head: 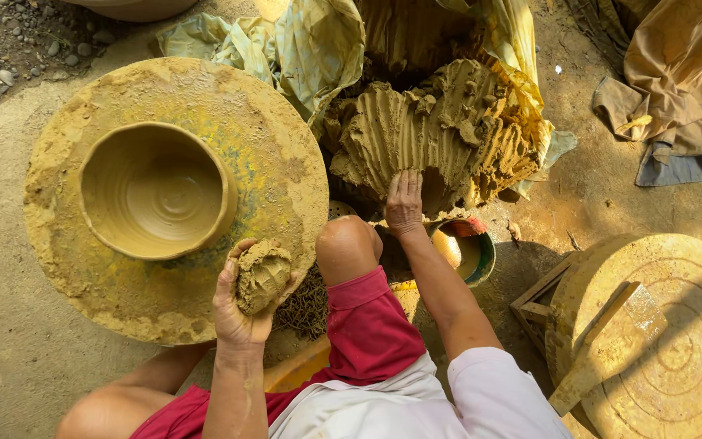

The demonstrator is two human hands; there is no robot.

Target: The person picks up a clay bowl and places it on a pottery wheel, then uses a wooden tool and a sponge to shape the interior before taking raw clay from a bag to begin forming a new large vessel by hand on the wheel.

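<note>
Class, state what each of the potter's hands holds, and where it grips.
Left hand cups a clay lump from beneath. Right hand holds nothing, pressing flat on the clay heap.

sunlit packed-earth ground (10,358), gravel (10,41) at one corner, crumpled cloth (676,89) opposite.

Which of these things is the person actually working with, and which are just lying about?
In use:
left hand holding a clay lump
right hand on the big clay heap
clay pot on the round wheel

Lying about:
small bowl
round slab
crumpled cloth
</note>
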